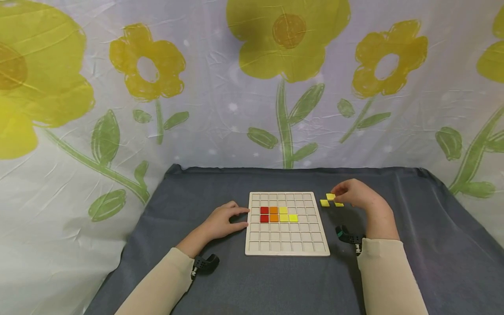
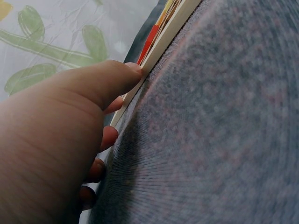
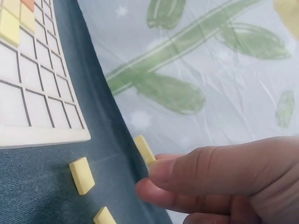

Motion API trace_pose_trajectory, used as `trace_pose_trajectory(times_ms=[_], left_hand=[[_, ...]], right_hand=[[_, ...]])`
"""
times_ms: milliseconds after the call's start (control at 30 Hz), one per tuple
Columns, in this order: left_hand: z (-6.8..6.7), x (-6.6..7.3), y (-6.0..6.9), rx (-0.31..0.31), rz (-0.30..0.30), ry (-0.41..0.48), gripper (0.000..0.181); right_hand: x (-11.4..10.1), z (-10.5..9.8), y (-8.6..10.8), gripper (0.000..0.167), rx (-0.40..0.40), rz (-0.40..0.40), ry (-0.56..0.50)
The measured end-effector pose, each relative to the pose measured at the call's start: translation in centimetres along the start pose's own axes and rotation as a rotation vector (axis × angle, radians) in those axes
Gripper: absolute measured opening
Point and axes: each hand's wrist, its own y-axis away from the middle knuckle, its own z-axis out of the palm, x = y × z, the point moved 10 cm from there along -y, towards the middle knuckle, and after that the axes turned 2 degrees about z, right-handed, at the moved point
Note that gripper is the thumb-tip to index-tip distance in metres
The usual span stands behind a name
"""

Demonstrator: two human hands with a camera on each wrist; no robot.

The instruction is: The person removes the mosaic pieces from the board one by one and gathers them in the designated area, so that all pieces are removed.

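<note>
A square wooden grid board (image 1: 286, 252) lies on the cloth between both hands. Inside its cells are two red tiles (image 1: 264, 214), two orange tiles (image 1: 273, 214) and three yellow tiles (image 1: 284, 218). My left hand (image 1: 223, 222) touches the board's left edge, thumb and fingers fairly straight; in the left wrist view the thumb (image 2: 117, 77) rests against the rim. Right of the board, my right hand (image 1: 356, 194) pinches a yellow tile (image 3: 145, 149) between thumb and fingers, raised off the cloth. Two loose yellow tiles (image 3: 82, 176) lie under and beside that hand.
Dark grey cloth (image 1: 220, 288) covers the table. Behind it hangs a pale curtain (image 1: 212, 131) printed with yellow flowers. A black wrist device (image 1: 205, 264) sits on the left sleeve, and another device (image 1: 348, 236) on the right.
</note>
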Motion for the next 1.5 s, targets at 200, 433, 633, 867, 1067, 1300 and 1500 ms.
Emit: trace_pose_trajectory(times_ms=[200, 433, 633, 867, 1067, 1300, 1500], left_hand=[[-0.2, 0.2, 0.1, 0.002, 0.0, 0.003, 0.048], [-0.1, 0.1, 0.0, -0.006, -0.008, 0.001, 0.049], [-0.1, 0.2, 0.0, -0.004, -0.001, 0.002, 0.049], [-0.1, 0.2, 0.1, -0.009, -0.004, 0.002, 0.049], [0.0, 0.0, 0.1, -0.009, -0.004, 0.006, 0.049], [0.0, 0.1, 0.1, -0.004, -0.002, 0.011, 0.048], [0.0, 0.2, 0.2, -0.003, -0.001, 0.008, 0.048]], right_hand=[[0.6, 0.7, -0.4, 0.032, -0.037, -0.016, -0.002], [1.9, 2.3, -0.9, 0.026, -0.121, 0.016, 0.011], [2.7, 3.2, -1.6, 0.024, -0.141, 0.036, 0.04], [3.3, 3.9, -1.9, 0.023, -0.132, 0.08, 0.035], [3.3, 4.0, -1.9, 0.025, -0.131, 0.082, 0.031], [2.5, 3.0, -1.6, 0.028, -0.097, 0.025, 0.018], [1.2, 1.7, -1.0, 0.023, -0.053, -0.019, -0.012]])
